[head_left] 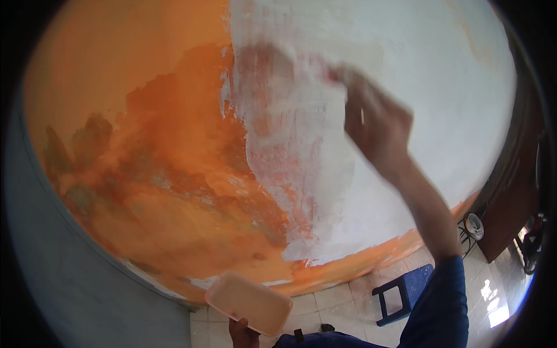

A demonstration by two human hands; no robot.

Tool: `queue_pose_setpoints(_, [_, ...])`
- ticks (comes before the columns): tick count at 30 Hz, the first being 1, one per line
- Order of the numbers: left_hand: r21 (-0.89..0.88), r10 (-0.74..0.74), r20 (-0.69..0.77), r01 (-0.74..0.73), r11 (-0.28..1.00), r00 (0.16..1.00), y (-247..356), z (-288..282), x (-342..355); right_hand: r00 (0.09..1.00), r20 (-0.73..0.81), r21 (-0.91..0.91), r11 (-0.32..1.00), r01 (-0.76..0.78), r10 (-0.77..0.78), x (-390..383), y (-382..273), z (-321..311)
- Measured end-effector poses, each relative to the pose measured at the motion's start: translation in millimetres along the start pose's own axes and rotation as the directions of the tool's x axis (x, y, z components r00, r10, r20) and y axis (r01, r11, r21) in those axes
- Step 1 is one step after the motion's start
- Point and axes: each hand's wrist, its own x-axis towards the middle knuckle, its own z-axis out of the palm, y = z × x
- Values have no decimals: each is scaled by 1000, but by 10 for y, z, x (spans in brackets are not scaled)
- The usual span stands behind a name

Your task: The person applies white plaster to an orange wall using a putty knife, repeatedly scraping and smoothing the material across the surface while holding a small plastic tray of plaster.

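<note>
Up against the wall, my right hand is closed round a painting tool, possibly a brush. Motion smears both, so the tool's exact kind cannot be made out. It is at the wall's freshly coated strip, where thin white streaks over orange. The wall is orange with dark, flaking patches on the left and coated white on the right. Low down in front of me, my left hand grips the lower edge of a pale rectangular plastic tray. The tray is tilted, and its inside looks pale cream.
A blue plastic stool stands on the tiled floor, below my right arm. On the left a grey-blue wall meets the orange one. A white round container and a brown panel are at the right.
</note>
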Motion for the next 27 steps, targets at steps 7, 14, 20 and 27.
queue_pose_setpoints(7, [-114, 51, 60, -44, 992, 997, -201, 82, 94, 901, 252, -118, 912, 392, -354, -1043, -90, 424])
queue_pose_setpoints(14, [-49, 11, 45, -9, 999, 999, -106, 75, 67, 864, 395, 263, 939, 220, -313, -1717, -697, -432])
queue_pose_setpoints(20, [0, 20, 37, -20, 1000, 999, -178, 34, 87, 999, -38, -94, 995, 34, -38, -149, 597, -139])
queue_pose_setpoints(27, [-71, -11, 47, 15, 997, 999, -327, 7, 156, 953, 223, 7, 978, 211, -207, -1427, 247, 18])
